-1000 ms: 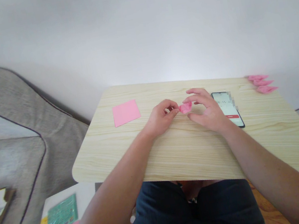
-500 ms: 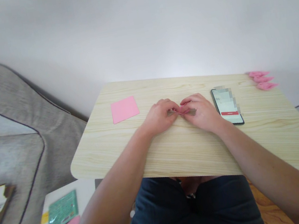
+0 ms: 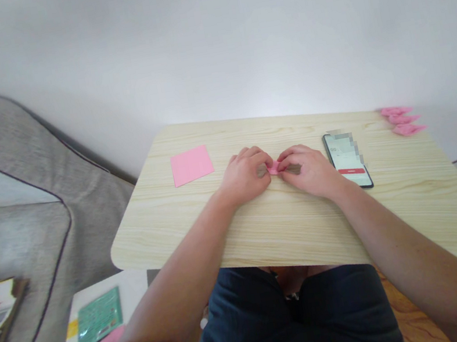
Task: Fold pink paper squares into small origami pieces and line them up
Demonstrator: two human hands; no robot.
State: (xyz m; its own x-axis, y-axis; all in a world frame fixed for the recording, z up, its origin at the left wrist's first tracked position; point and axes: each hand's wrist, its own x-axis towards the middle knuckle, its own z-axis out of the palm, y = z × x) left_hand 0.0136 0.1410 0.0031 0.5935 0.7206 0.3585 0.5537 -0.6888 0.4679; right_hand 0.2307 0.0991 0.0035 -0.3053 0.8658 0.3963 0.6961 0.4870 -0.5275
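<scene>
My left hand [image 3: 244, 175] and my right hand [image 3: 305, 169] meet at the middle of a light wooden table [image 3: 414, 197]. Both pinch a small folded piece of pink paper [image 3: 273, 168] and press it down against the tabletop. Only a sliver of the paper shows between the fingertips. A flat pink paper square [image 3: 191, 164] lies on the table to the left of my left hand. A phone [image 3: 347, 159] with a lit screen lies just right of my right hand.
Three folded pink paper pieces [image 3: 402, 120] sit at the table's far right corner. A grey sofa [image 3: 16, 196] stands to the left. A low white surface [image 3: 101, 329] at lower left carries a green sheet and coloured papers. A white wall is behind the table.
The hands have come down from holding the pink paper slightly above the table and now press it flat. My right hand's fingers have curled in closer.
</scene>
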